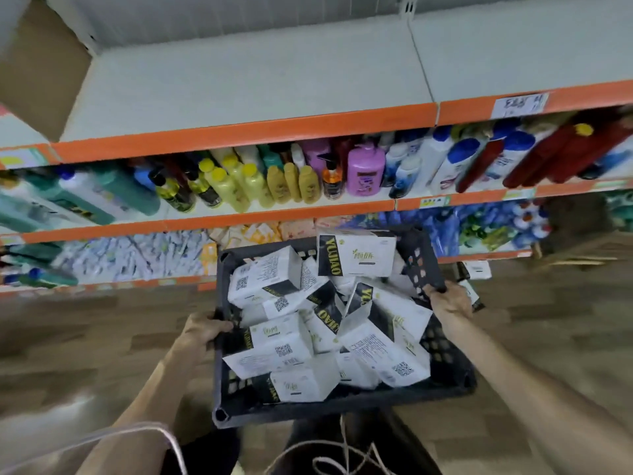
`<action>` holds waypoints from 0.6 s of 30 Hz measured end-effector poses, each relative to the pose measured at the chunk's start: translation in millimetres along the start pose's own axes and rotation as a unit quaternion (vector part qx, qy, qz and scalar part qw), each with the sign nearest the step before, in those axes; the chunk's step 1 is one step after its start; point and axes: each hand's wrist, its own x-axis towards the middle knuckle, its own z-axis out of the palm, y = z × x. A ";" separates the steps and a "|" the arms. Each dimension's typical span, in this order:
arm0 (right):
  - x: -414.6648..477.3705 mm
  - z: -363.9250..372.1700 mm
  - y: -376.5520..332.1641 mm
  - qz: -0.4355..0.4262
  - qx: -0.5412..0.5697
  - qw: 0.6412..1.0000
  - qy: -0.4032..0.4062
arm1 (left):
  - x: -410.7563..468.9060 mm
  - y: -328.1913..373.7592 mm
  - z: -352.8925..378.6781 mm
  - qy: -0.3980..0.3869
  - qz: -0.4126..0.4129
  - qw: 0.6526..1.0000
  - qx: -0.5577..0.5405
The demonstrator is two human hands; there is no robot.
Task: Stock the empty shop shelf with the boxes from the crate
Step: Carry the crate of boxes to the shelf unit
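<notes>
Boxes (356, 255): white, heaped loose in the black crate (342, 406), lying every way, no shared long axis.
Left grip (205, 332): fingers curled round the crate's left rim.
Right grip (448, 299): curled on the right rim, probably nearer the shelving.
Empty shelf (257, 80): above and beyond the crate, so boxes go up and forward.
</notes>
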 end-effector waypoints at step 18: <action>-2.2 30.6 13.4 0.042 0.039 0.998 0.010 | 53.9 -11.3 23.5 -0.012 -0.039 0.999 -0.016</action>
